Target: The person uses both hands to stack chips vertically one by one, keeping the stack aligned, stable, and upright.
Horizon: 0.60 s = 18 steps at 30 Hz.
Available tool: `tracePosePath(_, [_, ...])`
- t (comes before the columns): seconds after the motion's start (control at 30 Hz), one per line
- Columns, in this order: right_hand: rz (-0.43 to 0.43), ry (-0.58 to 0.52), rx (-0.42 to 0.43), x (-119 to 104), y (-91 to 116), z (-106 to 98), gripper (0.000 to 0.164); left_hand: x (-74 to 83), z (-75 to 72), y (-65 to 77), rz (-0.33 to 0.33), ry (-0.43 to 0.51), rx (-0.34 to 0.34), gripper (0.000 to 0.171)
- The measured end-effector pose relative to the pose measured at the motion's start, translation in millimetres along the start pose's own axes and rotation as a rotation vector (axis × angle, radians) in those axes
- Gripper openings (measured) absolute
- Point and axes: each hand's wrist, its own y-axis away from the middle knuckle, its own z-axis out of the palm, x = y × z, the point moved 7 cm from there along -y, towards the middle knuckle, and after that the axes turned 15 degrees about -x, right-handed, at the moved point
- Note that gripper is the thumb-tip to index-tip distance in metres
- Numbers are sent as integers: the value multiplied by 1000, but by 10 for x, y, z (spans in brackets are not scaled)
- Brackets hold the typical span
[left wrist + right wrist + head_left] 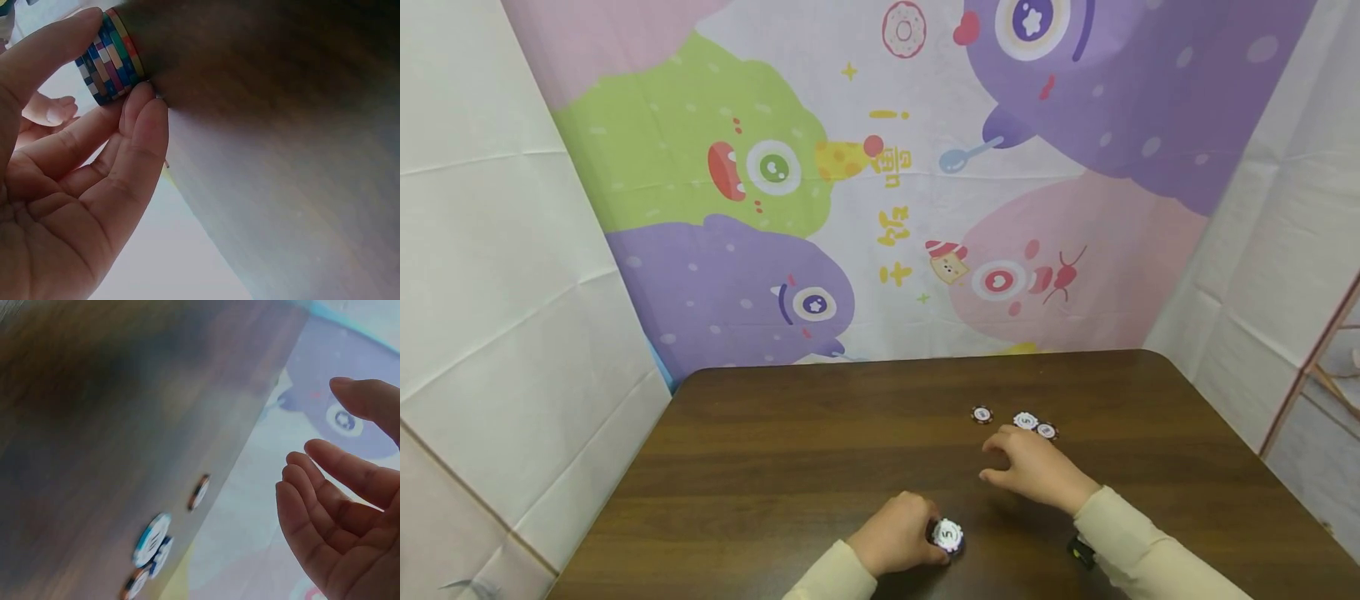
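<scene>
My left hand holds a short stack of poker chips near the front of the table, with a white chip marked 5 on top. Seen from the left wrist, the thumb and fingers grip the edges of the stack, whose layers are blue, green, purple, brown and yellow-red. My right hand hovers over the table with nothing in it, its fingers loosely bent and spread from the thumb. Just beyond it lie a white chip, a dark-edged chip and another dark-edged chip set apart to the left.
The brown wooden table ends at a cloth backdrop with cartoon creatures. Pale panels stand on both sides. A small black device sits under the right wrist. In the right wrist view, several loose chips lie near the table edge.
</scene>
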Motion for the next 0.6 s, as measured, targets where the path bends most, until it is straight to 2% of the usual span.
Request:
tracePosePath(0.2, [30, -8, 47, 217, -3, -78, 31, 8, -10, 5, -1, -11, 8, 24])
tracePosePath(0.43, [79, 36, 85, 474, 21, -112, 35, 21, -18, 15, 11, -29, 25, 25])
tracePosePath(0.6, [142, 53, 50, 638, 30, -86, 31, 7, -14, 16, -3, -19, 16, 24])
